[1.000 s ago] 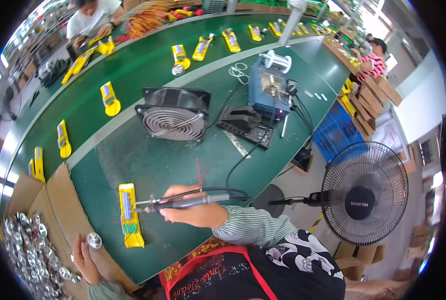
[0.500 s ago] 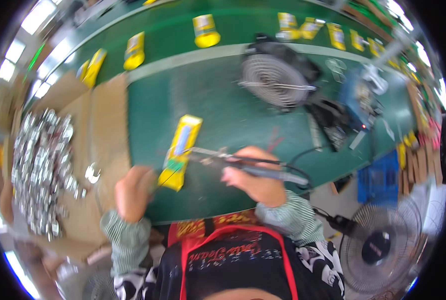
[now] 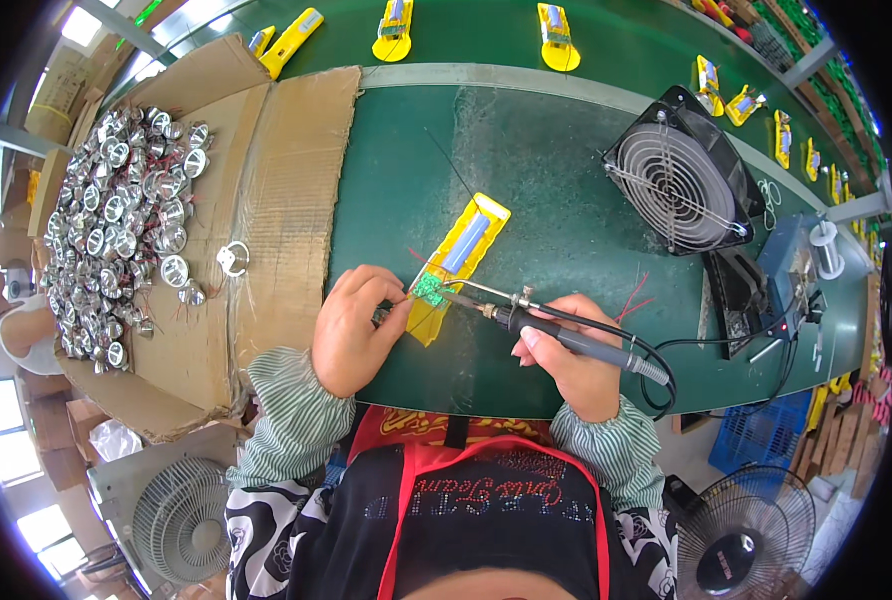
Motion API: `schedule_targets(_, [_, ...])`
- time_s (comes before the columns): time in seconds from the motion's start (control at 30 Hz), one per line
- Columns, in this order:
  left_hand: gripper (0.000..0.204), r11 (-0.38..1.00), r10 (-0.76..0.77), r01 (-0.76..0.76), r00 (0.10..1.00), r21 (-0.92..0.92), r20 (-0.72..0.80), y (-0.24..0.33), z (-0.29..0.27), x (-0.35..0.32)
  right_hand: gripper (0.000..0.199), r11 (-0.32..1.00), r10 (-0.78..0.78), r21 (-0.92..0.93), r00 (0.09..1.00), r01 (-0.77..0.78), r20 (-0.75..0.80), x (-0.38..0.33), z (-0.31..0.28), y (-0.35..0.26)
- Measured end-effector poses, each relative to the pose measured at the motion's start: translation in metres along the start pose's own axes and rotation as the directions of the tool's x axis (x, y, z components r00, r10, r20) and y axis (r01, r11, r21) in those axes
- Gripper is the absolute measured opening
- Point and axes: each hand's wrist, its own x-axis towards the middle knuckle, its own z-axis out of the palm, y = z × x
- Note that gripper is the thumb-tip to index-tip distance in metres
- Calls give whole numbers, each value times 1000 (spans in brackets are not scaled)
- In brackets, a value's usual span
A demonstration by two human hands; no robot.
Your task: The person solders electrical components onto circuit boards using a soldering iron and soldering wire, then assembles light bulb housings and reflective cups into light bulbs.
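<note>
A yellow plastic housing (image 3: 493,210) lies slanted on the green table, with a blue cylindrical battery (image 3: 467,243) in it. Near its lower end is a small green circuit board (image 3: 432,290). My left hand (image 3: 361,325) is at the board's left edge, thumb and forefinger pinched together; what they hold is too small to make out. Wrapped in my right hand (image 3: 578,358) is a soldering iron (image 3: 586,350), its tip at the board. A thin metal tube clamped along the iron also points there. Thin wires stick out around the board.
A cardboard box (image 3: 291,190) on the left holds many round silver lamp cups (image 3: 116,235). A black fan (image 3: 676,185) stands at right, beside a blue soldering station (image 3: 788,265) and solder spool (image 3: 824,248). Red wires (image 3: 634,300) lie nearby. Yellow housings (image 3: 558,40) line the far strip.
My left hand has moved in to the circuit board. The soldering iron's tip has come down to the board. The whole view has shifted, and the housing appears farther right.
</note>
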Motion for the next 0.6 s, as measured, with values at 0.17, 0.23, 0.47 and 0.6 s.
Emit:
schedule_targets(0.17, [10, 1000, -20, 20, 1000, -3, -24, -2, 2, 4, 18, 1000, 20, -15, 1000, -20, 3, 5, 0, 3])
schedule_targets(0.23, [9, 999, -32, 31, 999, -21, -27, -2, 4, 5, 18, 1000, 18, -12, 1000, -18, 6, 7, 1, 6])
schedule_targets(0.47, [9, 999, -34, 35, 999, -15, 8, -1, 4, 5, 18, 1000, 4, -16, 1000, -4, 17, 10, 2, 10])
schedule_targets(0.6, [9, 999, -28, 28, 1000, -15, 12, 0, 4, 6, 17, 999, 4, -35, 1000, -3, 23, 12, 2, 10])
